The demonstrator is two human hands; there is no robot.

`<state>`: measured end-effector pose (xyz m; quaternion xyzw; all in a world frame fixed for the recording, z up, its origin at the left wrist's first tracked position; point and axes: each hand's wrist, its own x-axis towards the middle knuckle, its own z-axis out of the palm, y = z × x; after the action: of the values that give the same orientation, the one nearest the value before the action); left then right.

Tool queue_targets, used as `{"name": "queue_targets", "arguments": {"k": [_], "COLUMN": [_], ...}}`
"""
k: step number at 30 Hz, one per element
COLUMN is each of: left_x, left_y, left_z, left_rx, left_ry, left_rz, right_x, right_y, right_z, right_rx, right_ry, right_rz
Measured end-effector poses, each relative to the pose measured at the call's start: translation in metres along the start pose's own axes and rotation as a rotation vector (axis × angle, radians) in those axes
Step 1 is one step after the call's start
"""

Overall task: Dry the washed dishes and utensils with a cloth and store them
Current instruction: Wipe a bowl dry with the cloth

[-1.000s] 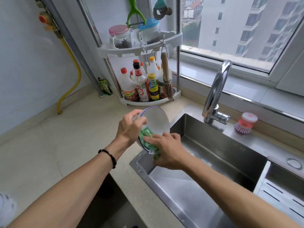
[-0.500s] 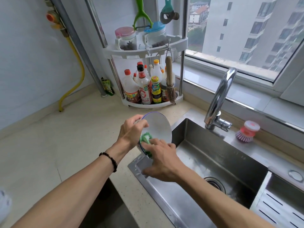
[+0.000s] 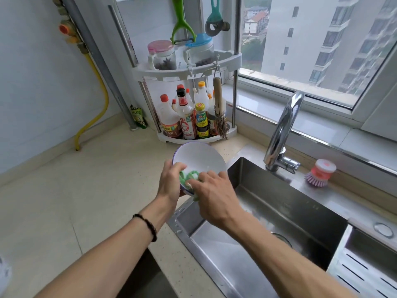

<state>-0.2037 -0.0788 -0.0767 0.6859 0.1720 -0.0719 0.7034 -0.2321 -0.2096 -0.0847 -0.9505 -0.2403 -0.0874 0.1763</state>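
The white bowl [image 3: 198, 162] is held tilted above the near-left corner of the sink [image 3: 279, 211], its mouth turned toward the right hand [image 3: 211, 195]. Its near rim is clamped by the left hand [image 3: 169, 182]. The green cloth [image 3: 190, 176] is pressed inside by the right fingers, the nearer grip for wiping.

The bowl [image 3: 198, 158] is white with a blue rim, the cloth [image 3: 189, 176] green, the worktop [image 3: 86, 190] speckled beige.
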Motion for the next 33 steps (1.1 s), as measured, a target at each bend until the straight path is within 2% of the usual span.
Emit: {"name": "queue_targets", "arguments": {"k": [1, 3, 6, 8, 10, 12, 17, 21, 23, 26, 28, 31, 33], "left_x": [0.003, 0.006, 0.003, 0.001, -0.002, -0.005, -0.003, -0.002, 0.001, 0.003, 0.003, 0.000, 0.001], "left_y": [0.003, 0.010, 0.019, 0.022, 0.024, 0.026, 0.029, 0.027, 0.028, 0.032, 0.031, 0.024, 0.023], "left_z": [0.000, -0.005, -0.012, -0.010, -0.004, -0.002, -0.008, -0.003, -0.009, -0.017, -0.013, -0.004, -0.005], "left_rx": [0.030, 0.215, 0.415, 0.424, 0.415, 0.471, 0.550, 0.532, 0.573, 0.602, 0.566, 0.516, 0.523], "left_ry": [0.027, -0.038, -0.126, -0.076, -0.007, 0.024, -0.069, 0.047, -0.032, -0.151, -0.077, 0.070, 0.035], "left_rz": [0.060, 0.173, 0.201, 0.220, 0.266, 0.301, 0.292, 0.292, 0.265, 0.195, 0.219, 0.253, 0.213], "right_x": [-0.001, -0.008, -0.010, -0.005, -0.001, -0.005, -0.009, -0.005, -0.009, -0.012, -0.008, -0.005, -0.008], "right_y": [-0.007, -0.008, 0.016, 0.018, 0.003, -0.010, 0.022, -0.012, -0.009, 0.014, 0.004, -0.019, -0.009], "right_z": [0.000, 0.000, -0.001, -0.005, -0.005, 0.000, 0.003, 0.002, 0.008, 0.011, 0.009, 0.011, 0.012], "right_rx": [0.050, 0.104, -0.045, -0.094, 0.028, 0.151, -0.073, 0.119, 0.099, -0.125, -0.079, 0.142, 0.100], "right_ry": [-0.052, -0.162, -0.233, -0.235, -0.256, -0.264, -0.232, -0.270, -0.281, -0.253, -0.241, -0.271, -0.266], "right_rz": [0.010, -0.034, -0.081, -0.015, 0.069, 0.059, 0.042, 0.123, 0.070, 0.061, 0.128, 0.158, 0.097]}}
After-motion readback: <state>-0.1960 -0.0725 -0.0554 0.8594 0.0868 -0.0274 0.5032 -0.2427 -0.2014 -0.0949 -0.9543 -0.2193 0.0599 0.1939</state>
